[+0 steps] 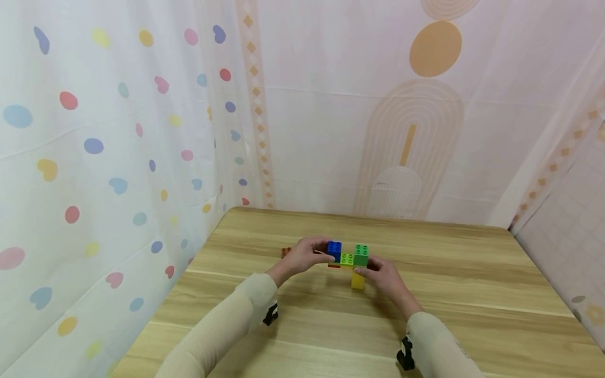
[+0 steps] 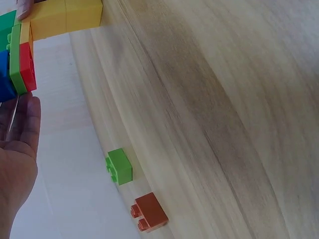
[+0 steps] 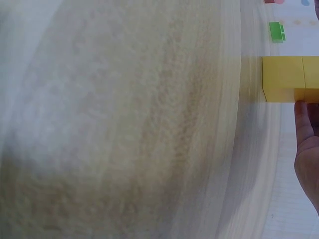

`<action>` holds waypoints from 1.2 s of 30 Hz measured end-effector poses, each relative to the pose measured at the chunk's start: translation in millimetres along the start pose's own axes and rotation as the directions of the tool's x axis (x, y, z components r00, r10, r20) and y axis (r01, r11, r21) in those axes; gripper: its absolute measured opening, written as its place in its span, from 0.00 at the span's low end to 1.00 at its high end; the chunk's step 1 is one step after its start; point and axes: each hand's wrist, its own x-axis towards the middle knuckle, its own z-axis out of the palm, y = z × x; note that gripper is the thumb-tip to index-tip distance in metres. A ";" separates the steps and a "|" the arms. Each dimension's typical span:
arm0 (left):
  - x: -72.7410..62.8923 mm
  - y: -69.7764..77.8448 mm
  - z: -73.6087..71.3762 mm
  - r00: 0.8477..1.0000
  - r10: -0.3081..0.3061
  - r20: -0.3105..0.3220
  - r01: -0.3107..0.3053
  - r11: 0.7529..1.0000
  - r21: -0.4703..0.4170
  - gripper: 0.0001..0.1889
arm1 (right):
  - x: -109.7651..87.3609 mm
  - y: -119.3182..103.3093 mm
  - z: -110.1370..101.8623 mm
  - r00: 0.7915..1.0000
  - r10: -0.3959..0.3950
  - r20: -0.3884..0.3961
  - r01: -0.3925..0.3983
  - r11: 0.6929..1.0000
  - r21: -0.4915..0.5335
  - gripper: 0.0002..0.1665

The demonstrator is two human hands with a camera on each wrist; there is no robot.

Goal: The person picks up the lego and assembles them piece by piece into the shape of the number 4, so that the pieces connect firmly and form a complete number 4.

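Note:
A joined set of toy building bricks is between my two hands. A light green piece (image 1: 347, 259) runs across the top, with a blue brick (image 1: 334, 252) on its left end and a green brick (image 1: 361, 255) on its right. Under the left end sits a red brick (image 2: 27, 67); stacked yellow bricks (image 1: 357, 279) hang below the right end as a column. My left hand (image 1: 303, 257) grips the blue end, thumb on its near face. With thumb and fingers, my right hand (image 1: 386, 275) holds the right side, fingers against the yellow column in the right wrist view.
On the wooden table (image 1: 454, 294), a loose brown brick (image 2: 151, 211) lies beyond my left hand. Beside it is a loose light green brick (image 2: 119, 167). Patterned curtains (image 1: 302, 131) hang behind the table's far edge and along its left side.

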 end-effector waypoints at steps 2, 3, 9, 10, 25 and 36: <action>0.1 0.0 0.4 1.000 -0.003 -0.003 0.003 1.000 0.001 0.21 | 0.3 0.1 0.2 1.000 -0.003 -0.003 0.003 1.000 -0.005 0.20; 0.2 -0.1 0.5 1.000 -0.004 -0.003 0.004 1.000 -0.001 0.21 | 0.2 0.1 0.3 1.000 -0.005 -0.004 0.005 1.000 -0.009 0.20; -0.6 2.2 0.3 1.000 -0.021 -0.006 0.021 1.000 -0.021 0.19 | 0.0 -1.2 0.9 1.000 0.017 -0.012 -0.018 1.000 -0.022 0.21; -1.0 2.7 0.3 1.000 -0.026 -0.008 0.026 0.999 -0.024 0.19 | -0.2 -1.6 0.8 1.000 0.024 -0.014 -0.024 0.999 -0.022 0.21; -3.6 -5.1 5.7 0.997 -0.059 -0.045 0.055 0.994 -0.098 0.25 | -0.7 0.6 1.0 0.999 0.029 -0.020 -0.029 1.000 -0.010 0.20; -4.5 -7.4 8.7 0.995 -0.080 -0.064 0.072 0.989 -0.129 0.28 | -2.3 -0.3 1.0 1.000 0.018 -0.016 -0.018 1.000 0.002 0.22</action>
